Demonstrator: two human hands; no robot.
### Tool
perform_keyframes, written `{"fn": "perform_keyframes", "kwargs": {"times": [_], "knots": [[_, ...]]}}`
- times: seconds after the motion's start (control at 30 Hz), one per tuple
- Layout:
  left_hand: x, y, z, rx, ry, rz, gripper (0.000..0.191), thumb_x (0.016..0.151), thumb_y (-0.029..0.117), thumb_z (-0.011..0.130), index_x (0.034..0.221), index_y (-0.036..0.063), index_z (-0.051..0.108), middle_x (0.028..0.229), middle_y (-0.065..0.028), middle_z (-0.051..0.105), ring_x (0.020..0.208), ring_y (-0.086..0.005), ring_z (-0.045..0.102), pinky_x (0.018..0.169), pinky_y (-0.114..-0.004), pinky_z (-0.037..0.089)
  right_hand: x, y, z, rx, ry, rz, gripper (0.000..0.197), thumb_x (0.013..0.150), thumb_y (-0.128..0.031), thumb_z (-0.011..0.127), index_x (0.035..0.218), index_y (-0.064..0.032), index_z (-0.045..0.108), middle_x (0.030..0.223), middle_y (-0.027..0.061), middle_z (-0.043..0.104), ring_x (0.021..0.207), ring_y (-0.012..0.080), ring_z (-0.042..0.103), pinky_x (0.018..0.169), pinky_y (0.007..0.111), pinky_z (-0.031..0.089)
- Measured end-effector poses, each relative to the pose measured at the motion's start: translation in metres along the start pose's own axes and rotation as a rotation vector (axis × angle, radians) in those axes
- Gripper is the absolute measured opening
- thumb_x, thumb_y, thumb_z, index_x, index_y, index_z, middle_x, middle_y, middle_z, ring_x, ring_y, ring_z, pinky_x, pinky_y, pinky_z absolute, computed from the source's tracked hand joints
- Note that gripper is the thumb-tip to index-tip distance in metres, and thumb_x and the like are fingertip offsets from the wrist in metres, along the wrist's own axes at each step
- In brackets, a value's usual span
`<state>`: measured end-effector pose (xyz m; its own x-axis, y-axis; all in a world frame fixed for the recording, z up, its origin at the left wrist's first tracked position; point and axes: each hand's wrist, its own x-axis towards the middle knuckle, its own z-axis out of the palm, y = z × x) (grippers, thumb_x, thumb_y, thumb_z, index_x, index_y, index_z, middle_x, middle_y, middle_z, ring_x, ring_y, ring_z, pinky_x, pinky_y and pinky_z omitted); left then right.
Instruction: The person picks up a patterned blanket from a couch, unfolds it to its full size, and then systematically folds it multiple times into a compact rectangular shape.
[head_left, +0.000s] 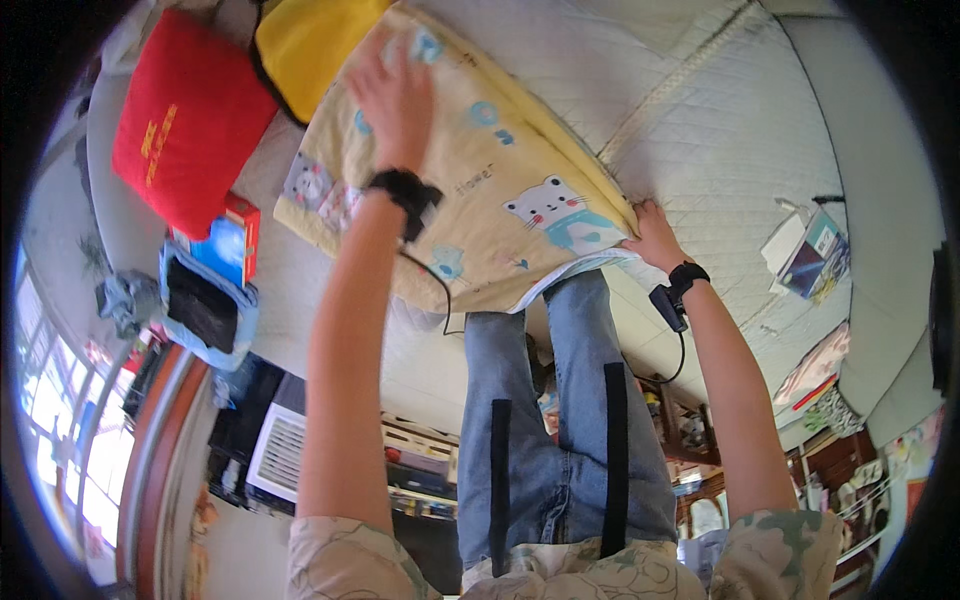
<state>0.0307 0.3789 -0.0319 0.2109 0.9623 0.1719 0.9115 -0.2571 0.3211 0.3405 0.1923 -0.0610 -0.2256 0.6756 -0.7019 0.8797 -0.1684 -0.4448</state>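
A pale yellow blanket (450, 180), printed with white cartoon bears and blue shapes, lies folded across a sofa seat covered in quilted cloth (675, 142). My left hand (394, 105), slightly blurred, rests over the blanket's far left part with its fingers spread. At the near right corner, my right hand (656, 232) pinches the blanket's folded edge. A striped, light blue-and-white edge shows along the near side, above my knees. Each wrist wears a black strap with a small device and cable.
A red cushion (191, 120) with yellow writing and a yellow cushion (315, 45) sit far left. Below them are a blue-and-red box (236, 236) and a light blue basket (199, 300). Booklets (810, 251) lie at the right. An appliance with a white grille (277, 450) stands lower left.
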Motion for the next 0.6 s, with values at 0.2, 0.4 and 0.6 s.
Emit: {"fn": "perform_keyframes", "kwargs": {"times": [0.2, 0.4, 0.6], "knots": [[-0.216, 0.095, -0.012, -0.192, -0.641, 0.219, 0.047, 0.074, 0.013, 0.049, 0.12, 0.0139, 0.041, 0.122, -0.0048, 0.042, 0.112, -0.0212, 0.039, 0.094, -0.039, 0.029, 0.011, 0.016, 0.013, -0.125, -0.16, -0.066, 0.069, 0.057, -0.026, 0.072, 0.114, -0.0001, 0.042, 0.109, 0.0205, 0.041, 0.103, 0.0352, 0.038, 0.09, 0.039, 0.033], [-0.385, 0.105, -0.018, -0.454, -1.362, -0.358, 0.022, 0.068, 0.011, 0.05, 0.087, 0.0095, 0.061, 0.09, -0.0109, 0.06, 0.09, -0.0279, 0.056, 0.081, -0.039, 0.041, 0.016, 0.02, 0.026, -0.004, -0.167, -0.131, 0.063, 0.057, -0.025, 0.073, 0.11, -0.0041, 0.047, 0.106, 0.0214, 0.046, 0.103, 0.0357, 0.039, 0.09, 0.039, 0.032], [-0.438, 0.038, -0.02, -0.578, -0.179, -1.181, 0.066, 0.06, 0.02, 0.073, 0.114, -0.0006, 0.041, 0.109, -0.017, 0.05, 0.103, -0.0287, 0.048, 0.086, -0.035, 0.038, 0.018, 0.012, 0.014, 0.076, -0.183, -0.233, 0.064, 0.056, -0.021, 0.074, 0.111, -0.0029, 0.046, 0.107, 0.019, 0.05, 0.1, 0.0316, 0.046, 0.086, 0.037, 0.037]]}}
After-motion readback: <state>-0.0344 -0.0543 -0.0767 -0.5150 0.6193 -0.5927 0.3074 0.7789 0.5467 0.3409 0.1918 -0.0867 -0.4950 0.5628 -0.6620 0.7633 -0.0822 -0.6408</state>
